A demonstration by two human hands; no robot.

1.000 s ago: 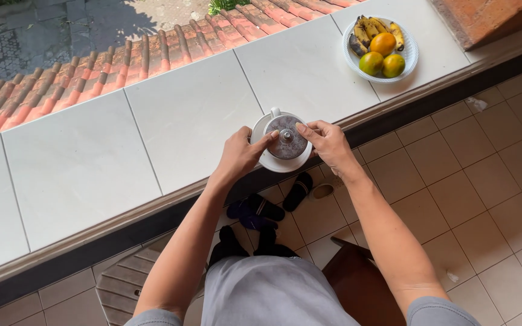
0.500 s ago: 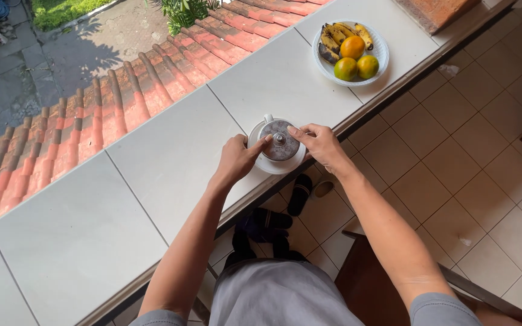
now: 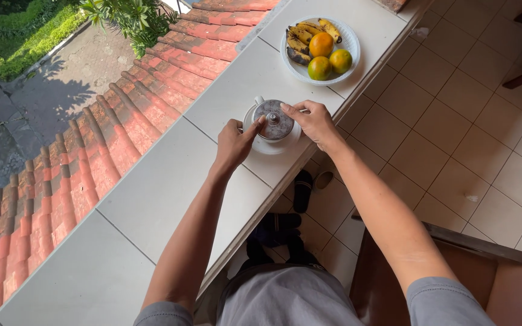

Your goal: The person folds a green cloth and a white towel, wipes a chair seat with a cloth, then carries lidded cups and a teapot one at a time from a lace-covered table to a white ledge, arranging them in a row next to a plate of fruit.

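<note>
Pinching the metal lid (image 3: 274,118) with the right hand (image 3: 315,122), the grip is closing on its rim; the left hand (image 3: 234,142) is steadying the white saucer (image 3: 261,147) just beside; lifting straight up would be keeping the covered cup underneath from tipping on the counter (image 3: 170,175).

No packages, labels, signs or screens show anywhere in the view.
</note>
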